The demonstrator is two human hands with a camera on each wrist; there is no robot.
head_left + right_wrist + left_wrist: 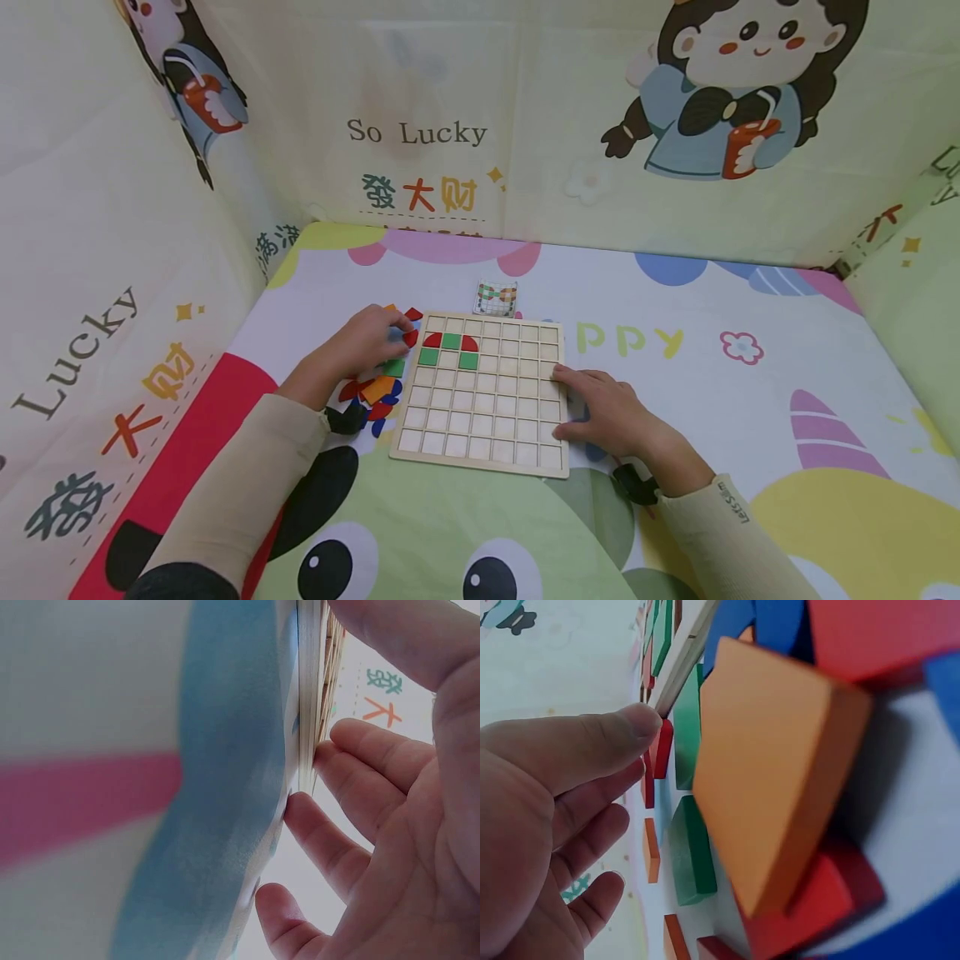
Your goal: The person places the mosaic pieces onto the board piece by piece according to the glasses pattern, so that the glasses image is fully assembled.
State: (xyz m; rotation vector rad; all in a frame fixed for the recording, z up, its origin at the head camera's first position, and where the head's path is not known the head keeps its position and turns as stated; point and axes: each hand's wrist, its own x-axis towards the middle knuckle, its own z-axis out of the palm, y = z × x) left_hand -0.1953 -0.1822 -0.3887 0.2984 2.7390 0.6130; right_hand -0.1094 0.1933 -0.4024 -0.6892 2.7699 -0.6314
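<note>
A wooden grid board (pixel 480 468) lies on the printed cloth. In its upper left part sit several green squares (pixel 451 341) and two rounded red pieces (pixel 469 343). My left hand (pixel 367 337) hovers over the loose pieces left of the board, fingers loosely bent. In the left wrist view, its thumb tip comes right up beside a red piece (pixel 661 750), close to the board's edge; the index finger is largely hidden. On the opposite side, my right hand (pixel 603 408) rests with thumb and fingertips at the board's right edge, fingers spread and relaxed.
Beside the board's left edge lies a loose pile with an orange piece (pixel 377 390), green squares (pixel 393 367), and red and blue pieces, some overlapping. A small pattern card (pixel 495 297) stands behind the board's far edge. Printed cloth walls (pixel 525 125) enclose the back and sides.
</note>
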